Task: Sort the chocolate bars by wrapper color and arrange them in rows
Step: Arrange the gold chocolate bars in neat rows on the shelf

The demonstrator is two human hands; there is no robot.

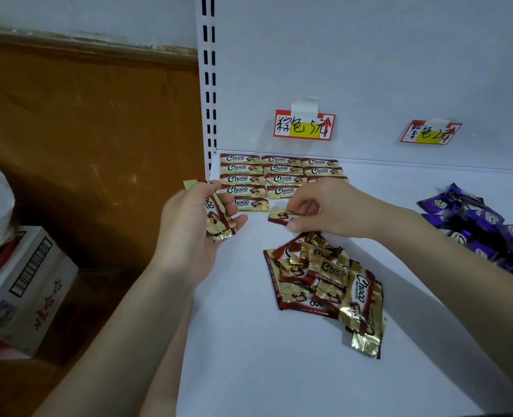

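While pinching one brown-and-gold foil chocolate bar (280, 216) in the right hand (324, 209), just below the laid rows (279, 170) on the white shelf (234, 356), lay flat, logo up (edges flush with neighbours); grip spare bars (216, 216) in curled left hand (189, 233), ready to feed.

Your right hand (318, 206) covers half the bar (279, 216) it pinches (also rowed bars (282, 179) beyond it); purple bars (474, 224) to its right run off-frame.
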